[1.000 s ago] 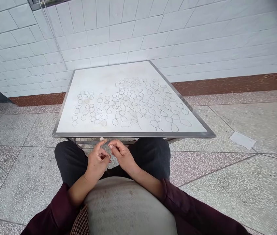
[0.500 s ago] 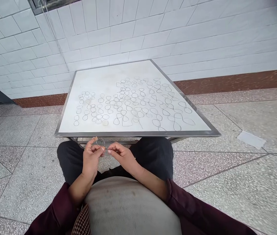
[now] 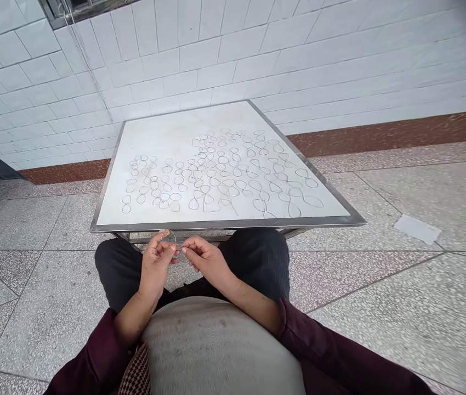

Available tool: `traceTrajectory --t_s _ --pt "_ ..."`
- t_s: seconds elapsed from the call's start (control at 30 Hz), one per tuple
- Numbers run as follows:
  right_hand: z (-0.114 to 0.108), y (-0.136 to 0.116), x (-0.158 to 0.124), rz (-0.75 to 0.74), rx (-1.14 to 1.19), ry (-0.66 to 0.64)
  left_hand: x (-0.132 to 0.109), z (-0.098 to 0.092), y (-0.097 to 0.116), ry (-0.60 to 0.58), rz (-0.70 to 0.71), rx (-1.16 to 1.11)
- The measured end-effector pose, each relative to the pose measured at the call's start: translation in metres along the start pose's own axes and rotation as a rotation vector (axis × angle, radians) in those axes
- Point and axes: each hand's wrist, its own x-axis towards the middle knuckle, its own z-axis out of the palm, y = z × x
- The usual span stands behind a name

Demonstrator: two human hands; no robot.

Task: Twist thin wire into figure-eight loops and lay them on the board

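Note:
A thin wire loop (image 3: pixel 175 237) stands up between my two hands, over my lap and just short of the table's front edge. My left hand (image 3: pixel 157 264) pinches the loop's lower part between thumb and fingers. Close on its right, my right hand (image 3: pixel 206 260) is closed with thumb against index finger on the wire's end. A tan wrap or bandage covers a fingertip of the left hand. On the white tabletop (image 3: pixel 159 131) lie several thin wire pieces (image 3: pixel 294 210), many bent into figure-eight shapes.
The table's metal edge (image 3: pixel 233 224) runs just beyond my hands and knees. A white tiled wall (image 3: pixel 216 55) stands behind the table. On the speckled floor to the right lies a white rectangular piece (image 3: pixel 417 229). A window frame (image 3: pixel 58 13) shows at the upper left.
Both hands remain close together, with slightly shifted fingers around the wire loop. The camera view has moved a little, so the table appears slightly further left.

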Motion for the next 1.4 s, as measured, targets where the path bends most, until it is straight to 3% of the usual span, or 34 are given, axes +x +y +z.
traceTrajectory --t_s 0.2,0.33,0.57,0.73,0.87,1.03,1.2,1.4 --pt "-0.006 -0.005 0.009 -0.018 0.056 0.062 0.007 -0.011 -0.001 0.042 0.016 -0.016" --pt "-0.019 -0.019 0.032 -0.067 0.035 0.127 0.025 -0.035 -0.029 0.032 -0.017 0.184" --pt "-0.063 -0.074 0.132 -0.177 -0.095 0.292 0.062 -0.077 -0.112 -0.094 -0.130 0.539" --pt "-0.084 -0.107 0.214 -0.141 -0.151 0.355 0.069 -0.092 -0.149 -0.181 -0.150 0.838" --pt "-0.076 -0.108 0.274 -0.026 -0.179 0.347 0.070 -0.088 -0.166 -0.340 -0.169 1.083" --pt "-0.044 -0.096 0.338 0.108 -0.222 0.259 0.075 -0.079 -0.178 -0.527 -0.254 1.244" --pt "-0.023 -0.084 0.387 0.195 -0.317 0.223 0.082 -0.076 -0.185 -0.589 -0.319 1.261" --pt "-0.022 -0.076 0.419 0.279 -0.487 0.215 0.089 -0.073 -0.191 -0.619 -0.387 1.226"
